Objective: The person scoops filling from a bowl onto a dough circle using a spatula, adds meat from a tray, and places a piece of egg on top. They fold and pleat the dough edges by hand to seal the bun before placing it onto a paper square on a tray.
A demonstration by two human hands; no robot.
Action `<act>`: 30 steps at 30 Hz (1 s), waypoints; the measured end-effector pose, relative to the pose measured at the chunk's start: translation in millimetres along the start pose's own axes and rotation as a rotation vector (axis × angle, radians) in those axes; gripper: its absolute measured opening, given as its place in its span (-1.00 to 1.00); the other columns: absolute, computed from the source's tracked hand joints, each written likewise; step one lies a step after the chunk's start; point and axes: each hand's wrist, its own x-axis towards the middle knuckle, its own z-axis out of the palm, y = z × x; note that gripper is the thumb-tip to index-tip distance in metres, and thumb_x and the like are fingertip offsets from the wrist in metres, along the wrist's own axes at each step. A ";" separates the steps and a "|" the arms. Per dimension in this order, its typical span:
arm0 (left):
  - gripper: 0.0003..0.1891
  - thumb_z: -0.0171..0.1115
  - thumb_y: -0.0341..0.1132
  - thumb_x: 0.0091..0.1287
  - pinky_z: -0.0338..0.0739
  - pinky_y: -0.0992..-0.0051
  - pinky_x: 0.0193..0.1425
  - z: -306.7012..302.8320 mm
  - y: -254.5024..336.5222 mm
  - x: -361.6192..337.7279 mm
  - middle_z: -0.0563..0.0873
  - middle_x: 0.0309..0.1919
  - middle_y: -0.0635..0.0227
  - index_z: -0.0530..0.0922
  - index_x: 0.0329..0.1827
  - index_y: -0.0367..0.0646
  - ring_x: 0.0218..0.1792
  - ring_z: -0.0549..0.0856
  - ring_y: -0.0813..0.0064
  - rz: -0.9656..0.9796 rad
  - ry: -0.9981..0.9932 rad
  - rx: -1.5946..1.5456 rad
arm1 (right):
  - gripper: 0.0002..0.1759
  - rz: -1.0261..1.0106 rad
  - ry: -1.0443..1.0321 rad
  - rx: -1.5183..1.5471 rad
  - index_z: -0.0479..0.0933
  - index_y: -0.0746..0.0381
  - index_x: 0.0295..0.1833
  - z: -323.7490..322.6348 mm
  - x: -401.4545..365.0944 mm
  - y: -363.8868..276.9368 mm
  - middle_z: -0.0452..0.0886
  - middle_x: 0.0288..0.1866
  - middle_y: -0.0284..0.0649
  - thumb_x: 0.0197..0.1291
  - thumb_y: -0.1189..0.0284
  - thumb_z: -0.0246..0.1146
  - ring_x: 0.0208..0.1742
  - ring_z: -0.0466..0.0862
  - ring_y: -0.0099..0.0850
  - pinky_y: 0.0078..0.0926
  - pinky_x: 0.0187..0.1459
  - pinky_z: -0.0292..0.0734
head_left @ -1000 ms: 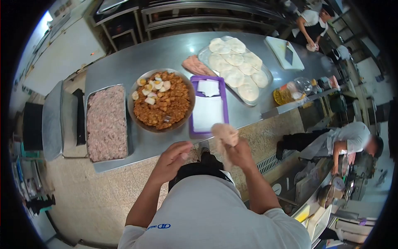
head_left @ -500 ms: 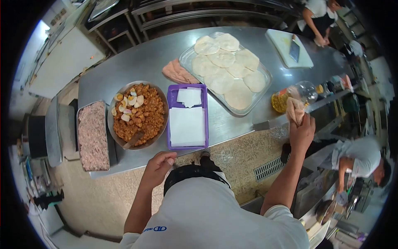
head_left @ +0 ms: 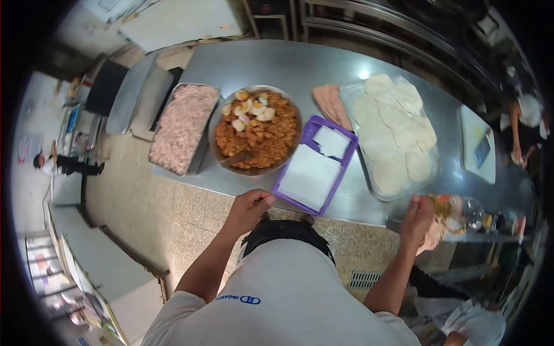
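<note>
The crumpled peach-pink cloth is in my right grip, at the near edge of the steel counter, toward its right end. My fingers look closed around the cloth's bunched side, though their tips are hidden. I judge it light, limp and hard to damage; whether it is greasy or damp, I cannot tell. A gathered handful in the middle should hold best, since a corner would only droop. It has no real front: its longer stretch slants from the clear plastic oil bottle back toward me, with the lower end pointing off the near edge toward the floor. I cannot tell whether cloth and bottle touch.

Further in lies the grey rectangular tray of flat pale dough rounds, its long side running from the far edge toward the near one. A second pink cloth is bunched at its left side.

My left grip is half curled just beside the near corner of the purple plastic tray; I cannot tell whether thumb and fingers meet or touch it. White sheets lie in that tray. Left of it stand the round metal bowl of brown filling and, toward the counter's left end, the deep metal pan of pink mince.
</note>
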 end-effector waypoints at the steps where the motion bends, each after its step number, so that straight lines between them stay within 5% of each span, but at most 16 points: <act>1: -0.78 0.29 -0.22 0.51 0.40 0.66 -0.39 -2.9 -3.6 -0.1 0.69 -0.36 0.50 0.69 -0.07 -0.21 -0.41 0.53 0.78 0.035 0.021 0.014 | -0.78 -0.154 -0.054 0.043 0.53 0.32 -0.29 19.3 1.6 -19.8 0.56 -0.31 0.00 0.38 0.40 0.27 -0.25 0.54 0.00 -0.02 -0.11 0.43; 6: -0.71 0.30 -0.17 0.52 0.34 0.68 -0.38 -31.5 -20.8 -13.6 0.57 -0.47 0.58 0.59 -0.28 -0.20 -0.48 0.46 0.79 0.090 0.213 -0.028 | -0.58 -0.756 -0.470 0.428 0.43 0.19 -0.65 93.0 -22.3 -145.9 0.47 -0.62 -0.23 0.14 0.39 0.47 -0.43 0.51 -0.13 -0.11 -0.23 0.37; 8: -0.67 0.28 -0.16 0.54 0.31 0.67 -0.42 -46.3 -23.3 -21.8 0.49 -0.54 0.61 0.53 -0.35 -0.18 -0.51 0.42 0.79 0.065 0.291 -0.097 | -0.64 -0.810 -0.634 0.533 0.44 0.22 -0.57 101.3 -39.4 -193.8 0.50 -0.52 -0.18 0.12 0.43 0.50 -0.46 0.49 -0.12 -0.16 -0.32 0.39; 12: -0.67 0.30 -0.21 0.53 0.25 0.65 -0.42 -77.1 -51.1 -23.6 0.45 -0.55 0.64 0.52 -0.42 -0.15 -0.45 0.37 0.83 -0.039 0.358 -0.289 | -0.77 -0.948 -0.694 0.623 0.53 0.22 -0.43 126.4 -62.9 -274.0 0.55 -0.42 -0.20 0.07 0.44 0.49 -0.37 0.56 -0.14 -0.19 -0.29 0.48; 14: -0.72 0.32 -0.23 0.51 0.33 0.62 -0.40 -93.5 -68.0 -18.8 0.48 -0.58 0.58 0.58 -0.35 -0.20 -0.46 0.44 0.78 -0.078 0.378 -0.209 | -0.80 -1.106 -0.390 0.518 0.60 0.21 -0.24 146.9 -63.6 -307.1 0.59 -0.29 -0.18 0.04 0.46 0.46 -0.25 0.62 -0.13 -0.19 -0.21 0.56; 18: -0.80 0.32 -0.27 0.50 0.41 0.58 -0.46 -120.7 -73.1 -2.3 0.55 -0.52 0.51 0.61 -0.23 -0.22 -0.55 0.51 0.67 0.085 0.342 -0.058 | -0.75 -1.047 -0.529 0.133 0.60 0.26 -0.04 158.0 -40.8 -333.7 0.57 -0.12 -0.11 0.14 0.49 0.31 -0.14 0.64 -0.14 -0.17 -0.13 0.62; 20: -0.86 0.35 -0.31 0.45 0.53 0.48 -0.37 -132.8 -70.1 14.0 0.65 -0.36 0.36 0.65 -0.13 -0.22 -0.46 0.63 0.49 0.503 0.346 0.165 | -0.75 -0.928 -0.533 0.138 0.60 0.28 -0.03 158.2 -41.0 -340.9 0.59 -0.11 -0.09 0.16 0.51 0.32 -0.14 0.65 -0.11 -0.16 -0.13 0.63; 23: -0.84 0.39 -0.34 0.34 0.63 0.36 -0.23 -142.6 -14.7 29.7 0.68 -0.18 0.26 0.68 -0.08 -0.18 -0.31 0.71 0.30 0.613 0.211 0.231 | -0.74 -0.740 -0.566 0.168 0.58 0.32 -0.01 159.4 -49.9 -344.1 0.65 -0.11 -0.04 0.17 0.55 0.39 -0.10 0.70 -0.05 -0.18 -0.12 0.66; 30: -0.69 0.43 -0.32 0.20 0.68 0.28 -0.12 -144.8 12.2 94.9 0.70 -0.17 0.35 0.72 0.02 -0.09 -0.19 0.75 0.23 0.908 -0.127 0.608 | -0.79 -0.561 -0.439 0.194 0.58 0.30 -0.13 158.0 -77.2 -328.7 0.69 -0.20 -0.08 0.11 0.62 0.41 -0.19 0.71 -0.04 -0.21 -0.17 0.66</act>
